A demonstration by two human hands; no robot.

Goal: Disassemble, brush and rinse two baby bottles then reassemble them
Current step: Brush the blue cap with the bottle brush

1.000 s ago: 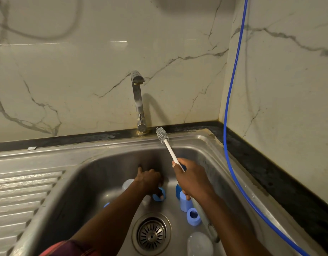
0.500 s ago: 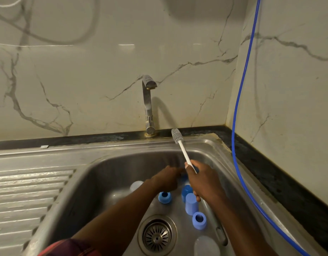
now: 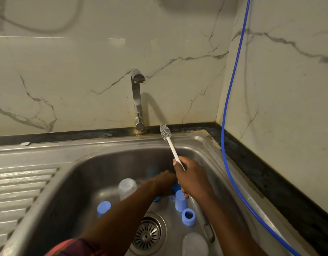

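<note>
My right hand [image 3: 192, 179] grips the white handle of a bottle brush [image 3: 171, 147], whose grey bristle head points up toward the sink's back rim. My left hand [image 3: 165, 182] reaches low into the steel sink [image 3: 107, 150] and meets a dark blue part [image 3: 175, 187] just behind the right hand; its fingers are hidden. A clear bottle [image 3: 127, 187] stands upside down on the left of the basin. A second clear bottle [image 3: 194, 243] is at the bottom edge. A pale blue cap [image 3: 180, 201], a blue screw ring [image 3: 188, 217] and another blue cap [image 3: 103, 207] lie loose in the basin.
The drain strainer [image 3: 147, 235] sits in the basin floor near me. A steel tap [image 3: 137, 100] rises at the back, with no water running. A blue hose [image 3: 231, 108] hangs down the right wall and crosses the dark counter. A ribbed drainboard [image 3: 17, 191] lies left.
My left hand has moved right across the basin, away from the blue ring, to the dark blue part beside my right hand. The right hand still holds the brush upright.
</note>
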